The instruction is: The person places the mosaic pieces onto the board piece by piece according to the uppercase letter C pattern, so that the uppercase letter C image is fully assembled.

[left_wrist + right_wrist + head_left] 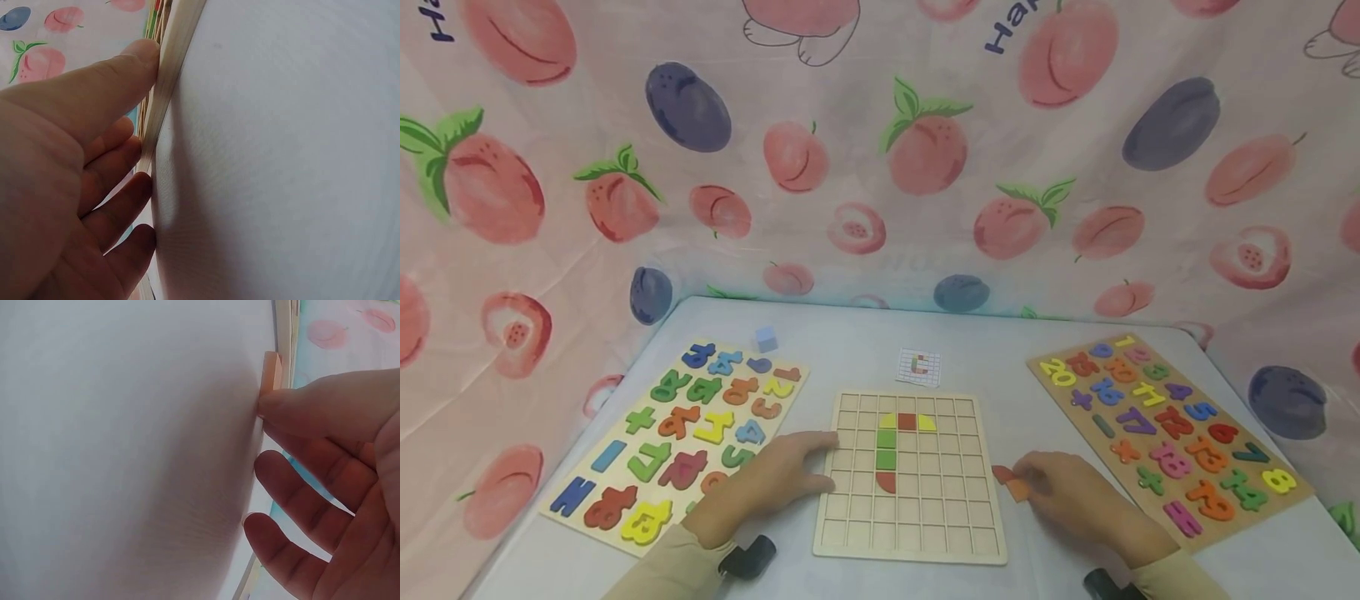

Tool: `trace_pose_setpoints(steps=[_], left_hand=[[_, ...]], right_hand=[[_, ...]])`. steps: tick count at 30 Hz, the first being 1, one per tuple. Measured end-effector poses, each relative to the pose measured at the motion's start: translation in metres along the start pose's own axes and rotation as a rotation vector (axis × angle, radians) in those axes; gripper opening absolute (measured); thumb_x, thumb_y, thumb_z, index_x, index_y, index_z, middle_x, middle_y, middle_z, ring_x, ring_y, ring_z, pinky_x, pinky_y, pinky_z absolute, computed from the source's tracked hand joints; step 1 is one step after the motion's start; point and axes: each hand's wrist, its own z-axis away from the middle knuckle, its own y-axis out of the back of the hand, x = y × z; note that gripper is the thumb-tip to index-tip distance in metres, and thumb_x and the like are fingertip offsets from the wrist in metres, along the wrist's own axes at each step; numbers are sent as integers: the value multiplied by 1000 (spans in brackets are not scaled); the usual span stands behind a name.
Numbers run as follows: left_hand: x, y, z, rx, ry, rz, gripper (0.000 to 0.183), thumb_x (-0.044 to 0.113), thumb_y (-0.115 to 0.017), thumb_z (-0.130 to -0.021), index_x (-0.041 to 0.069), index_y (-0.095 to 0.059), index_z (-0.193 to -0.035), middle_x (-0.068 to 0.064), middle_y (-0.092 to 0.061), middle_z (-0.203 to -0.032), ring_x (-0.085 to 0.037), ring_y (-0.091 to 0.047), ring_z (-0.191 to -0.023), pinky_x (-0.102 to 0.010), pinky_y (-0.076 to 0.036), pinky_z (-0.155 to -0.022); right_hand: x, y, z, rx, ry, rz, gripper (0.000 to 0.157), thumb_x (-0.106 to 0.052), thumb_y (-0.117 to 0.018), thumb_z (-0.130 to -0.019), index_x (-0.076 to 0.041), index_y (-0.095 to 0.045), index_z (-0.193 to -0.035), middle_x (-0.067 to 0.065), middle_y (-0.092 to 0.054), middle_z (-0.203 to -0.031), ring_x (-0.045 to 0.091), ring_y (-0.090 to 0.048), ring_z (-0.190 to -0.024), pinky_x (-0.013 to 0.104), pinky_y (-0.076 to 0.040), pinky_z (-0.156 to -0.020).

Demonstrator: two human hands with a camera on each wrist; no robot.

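A wooden grid board (pixel 940 525) lies in the middle of the table. Set in its squares are yellow corner tiles (pixel 927 422), a red square tile (pixel 907 422), green square tiles (pixel 886 459) and a red rounded tile (pixel 887 482). My left hand (pixel 782 473) rests at the board's left edge; its thumb (pixel 134 65) touches the rim and the other fingers are loosely bent. Beyond the board's right edge, my right hand (pixel 1067 492) pinches an orange tile (pixel 1018 489) between thumb and fingers. A red tile (pixel 1002 474) lies right against the orange one.
A small pattern card (pixel 919 367) lies behind the board. Number boards stand on both sides, the left one (pixel 805 375) partly under my left forearm, the right one (pixel 1292 492) beside my right. A light blue cube (pixel 766 339) sits at the back left. Fruit-print cloth (pixel 865 167) hangs behind.
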Motion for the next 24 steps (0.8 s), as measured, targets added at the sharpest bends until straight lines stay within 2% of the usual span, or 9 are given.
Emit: trace_pose_setpoints(steps=[5, 14, 17, 21, 24], left_hand=[[1, 1, 1, 1, 4, 9, 55, 21, -79, -86, 11, -61, -137, -6, -59, -140, -30, -47, -136, -50, -37, -112], [1, 1, 1, 0, 16, 13, 55, 21, -79, -86, 11, -61, -137, -6, -58, -140, -30, -47, -136, -49, -37, -113], [2, 1, 1, -2, 22, 15, 55, 21, -80, -86, 10, -61, -137, -7, -58, -140, -31, -47, -136, -50, -37, -113], [3, 1, 1, -5, 27, 12, 55, 21, -80, -86, 11, -61, -137, -7, -58, -140, -31, -47, -136, -50, -37, -113], [3, 1, 1, -5, 32, 10, 55, 21, -80, -86, 11, -61, -137, -6, -58, -140, -30, -47, -136, -50, -37, -113]], right_hand=[[0, 0, 0, 1, 0, 8, 20, -25, -75, -90, -13, -73, -105, 5, -71, -110, 37, -59, -118, 60, -45, -99], [0, 2, 1, 13, 38, 12, 18, -19, -74, -89, -11, -72, -105, 3, -71, -107, 35, -62, -115, 57, -47, -99], [1, 3, 2, 23, 57, 18, 20, -26, -74, -91, -11, -73, -104, 2, -72, -106, 34, -63, -113, 56, -48, -97], [0, 3, 2, 34, 56, 25, 33, -43, -72, -91, -12, -73, -103, 4, -72, -106, 34, -63, -112, 56, -49, -96], [-1, 3, 2, 50, 61, 31, 34, -46, -72, -90, -13, -73, -102, 4, -72, -106, 32, -64, -109, 55, -51, -94]])
